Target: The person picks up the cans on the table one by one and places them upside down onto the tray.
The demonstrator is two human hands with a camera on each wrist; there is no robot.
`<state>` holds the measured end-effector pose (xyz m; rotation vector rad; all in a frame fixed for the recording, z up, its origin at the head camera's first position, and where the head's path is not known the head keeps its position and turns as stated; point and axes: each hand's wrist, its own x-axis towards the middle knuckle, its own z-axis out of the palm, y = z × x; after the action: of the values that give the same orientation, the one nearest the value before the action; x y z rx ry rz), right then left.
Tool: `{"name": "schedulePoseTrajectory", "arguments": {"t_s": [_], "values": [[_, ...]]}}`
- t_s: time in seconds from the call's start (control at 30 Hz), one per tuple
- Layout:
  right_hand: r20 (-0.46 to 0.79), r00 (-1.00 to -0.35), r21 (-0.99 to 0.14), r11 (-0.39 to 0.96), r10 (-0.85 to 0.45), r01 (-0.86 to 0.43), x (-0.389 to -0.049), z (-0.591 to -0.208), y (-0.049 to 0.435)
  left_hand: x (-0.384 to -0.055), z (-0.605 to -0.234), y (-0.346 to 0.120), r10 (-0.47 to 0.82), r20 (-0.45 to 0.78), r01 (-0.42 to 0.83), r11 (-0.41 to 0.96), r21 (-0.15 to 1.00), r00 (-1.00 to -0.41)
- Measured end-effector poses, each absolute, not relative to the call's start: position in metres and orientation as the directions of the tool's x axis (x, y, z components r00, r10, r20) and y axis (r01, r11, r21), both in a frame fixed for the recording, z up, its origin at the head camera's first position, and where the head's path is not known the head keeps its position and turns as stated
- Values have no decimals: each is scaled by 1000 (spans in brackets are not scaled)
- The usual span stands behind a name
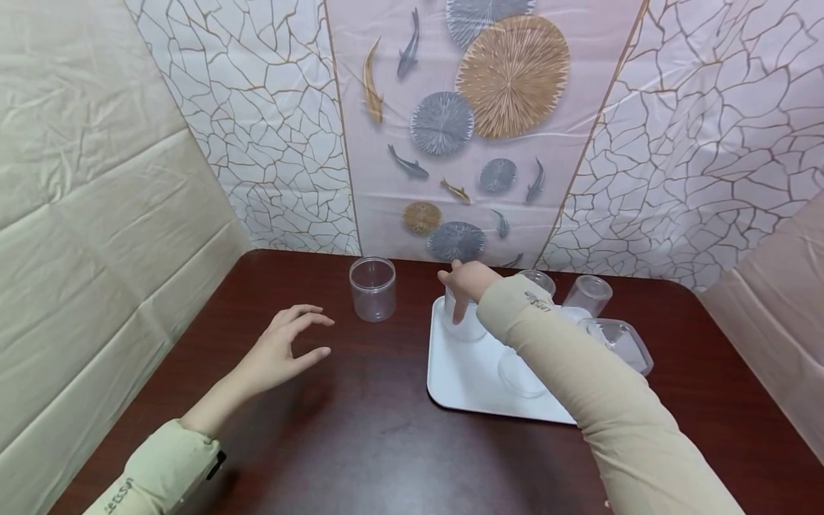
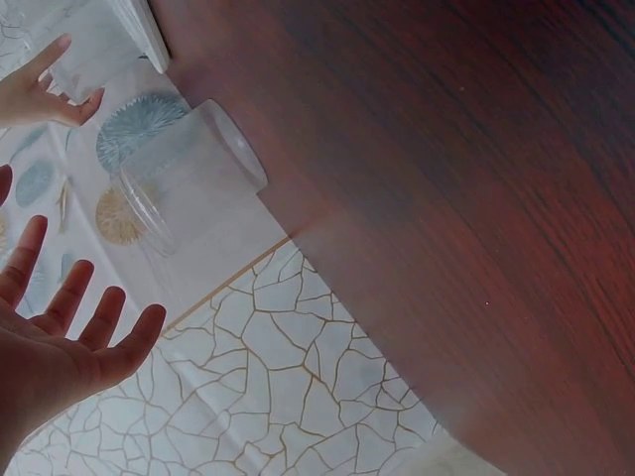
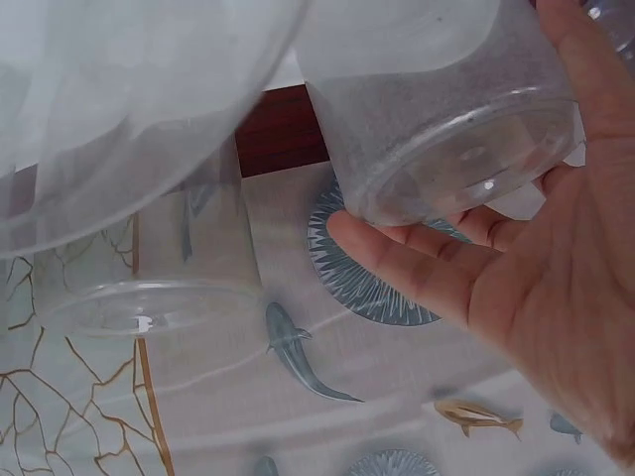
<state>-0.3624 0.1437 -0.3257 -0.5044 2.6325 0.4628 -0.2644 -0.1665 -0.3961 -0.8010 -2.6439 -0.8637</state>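
Observation:
My right hand [image 1: 473, 279] reaches over the white tray [image 1: 450, 386] and grips a clear plastic jar [image 1: 468, 332] near its top. In the right wrist view the fingers [image 3: 417, 273] curve along the jar's rim [image 3: 476, 149], with the thumb at its side. My left hand [image 1: 283, 354] hovers above the table, fingers spread and relaxed, holding nothing. A second clear jar [image 1: 373, 290] stands upright beyond and right of the left hand, near the table's back edge.
Partly behind the right forearm lie a round clear piece [image 1: 520, 375], another clear jar [image 1: 537, 280], a tilted clear cup [image 1: 589, 293] and a rectangular clear container [image 1: 621, 343] at the tray's right side. A patterned wall cloth [image 1: 399, 207] hangs behind the dark wooden table [image 1: 360, 443].

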Motion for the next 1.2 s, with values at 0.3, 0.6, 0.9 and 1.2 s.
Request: {"name": "schedulePoseTrajectory", "arguments": {"t_s": [0.3, 0.6, 0.9, 1.2], "values": [[-462, -849, 235, 889, -254, -394, -361, -326, 142, -263, -396, -167, 426, 378, 567, 673, 475, -822], [-440, -854, 141, 918, -276, -370, -353, -319, 145, -264, -397, -166, 426, 370, 562, 673, 480, -826], [-463, -851, 155, 923, -248, -353, -359, -309, 151, -264, -396, -162, 436, 365, 567, 679, 466, -822], [-494, -813, 75, 916, -310, -395, -370, -295, 170, -264, -395, -158, 442, 375, 578, 668, 469, -815]]}}
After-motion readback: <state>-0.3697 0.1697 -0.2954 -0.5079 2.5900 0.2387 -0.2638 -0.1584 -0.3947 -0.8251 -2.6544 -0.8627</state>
